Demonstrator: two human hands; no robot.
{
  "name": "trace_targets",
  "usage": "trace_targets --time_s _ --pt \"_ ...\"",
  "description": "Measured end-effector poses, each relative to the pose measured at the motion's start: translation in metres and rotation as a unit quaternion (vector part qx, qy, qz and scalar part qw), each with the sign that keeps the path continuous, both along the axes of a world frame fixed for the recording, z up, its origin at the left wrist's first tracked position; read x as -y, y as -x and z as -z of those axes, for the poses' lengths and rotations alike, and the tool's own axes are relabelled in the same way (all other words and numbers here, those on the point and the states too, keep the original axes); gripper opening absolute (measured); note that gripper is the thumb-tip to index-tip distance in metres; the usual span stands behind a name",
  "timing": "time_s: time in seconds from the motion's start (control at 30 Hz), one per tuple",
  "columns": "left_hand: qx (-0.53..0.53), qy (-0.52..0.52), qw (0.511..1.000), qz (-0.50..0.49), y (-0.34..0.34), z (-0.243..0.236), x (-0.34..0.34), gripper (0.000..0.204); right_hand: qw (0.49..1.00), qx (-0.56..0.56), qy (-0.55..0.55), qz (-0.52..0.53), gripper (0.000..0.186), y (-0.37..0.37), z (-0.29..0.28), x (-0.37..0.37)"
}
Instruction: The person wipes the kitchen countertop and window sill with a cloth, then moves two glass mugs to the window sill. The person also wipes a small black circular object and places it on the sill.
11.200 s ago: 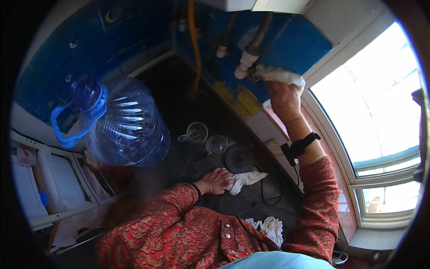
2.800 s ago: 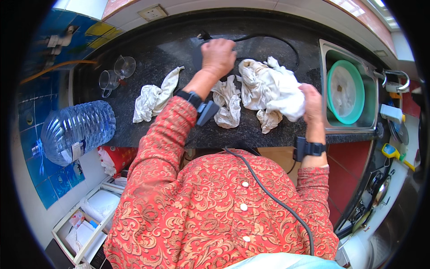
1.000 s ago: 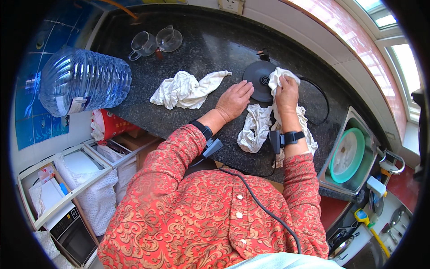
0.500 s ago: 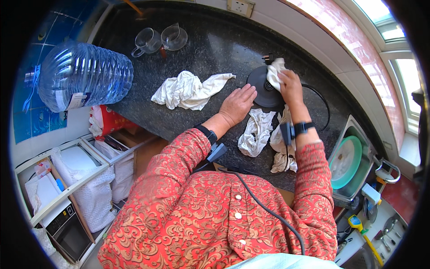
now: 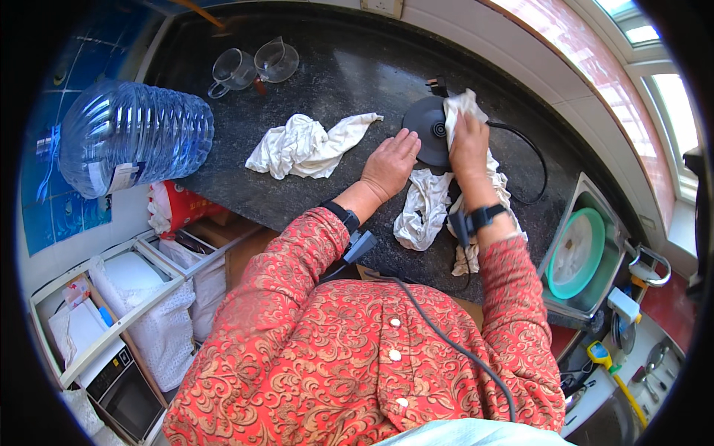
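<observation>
Gripped in the right hand point(image 5: 470, 152) is a white cloth point(image 5: 458, 107), which is laid, as far as can be judged past the fingers, over the right side of a round black base point(image 5: 422, 128). Nothing is held by the left hand point(image 5: 388, 166); its fingers are stretched out at the base's lower-left edge. The base is set flat on the dark countertop point(image 5: 349, 85), with its plug point(image 5: 437, 87) just behind it. Farther left, a crumpled rag point(image 5: 305, 149) is spread, and beyond it a glass mug point(image 5: 235, 70) is placed beside a glass jug point(image 5: 277, 62).
</observation>
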State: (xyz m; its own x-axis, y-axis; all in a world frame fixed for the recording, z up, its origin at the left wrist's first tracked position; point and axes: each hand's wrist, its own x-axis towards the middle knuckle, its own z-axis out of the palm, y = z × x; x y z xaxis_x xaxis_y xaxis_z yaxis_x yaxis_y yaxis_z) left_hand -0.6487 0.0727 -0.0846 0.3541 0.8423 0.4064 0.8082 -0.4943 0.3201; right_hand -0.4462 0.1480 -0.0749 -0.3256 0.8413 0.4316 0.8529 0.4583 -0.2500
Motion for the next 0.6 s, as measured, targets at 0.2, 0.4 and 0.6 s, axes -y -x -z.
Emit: trace_targets --time_s 0.2,0.4,0.6 --pt "0.008 0.024 1.000 -0.003 -0.004 -0.003 0.000 0.039 0.993 0.061 0.097 0.040 0.038 0.046 -0.001 0.084" --pt "0.029 0.075 0.996 0.026 0.006 -0.005 0.000 0.044 0.997 0.031 0.072 -0.002 0.040 0.038 -0.003 0.090" --pt "0.008 0.078 0.996 0.045 0.008 -0.007 0.002 0.055 0.994 0.067 0.012 0.090 0.045 0.013 -0.004 0.048"
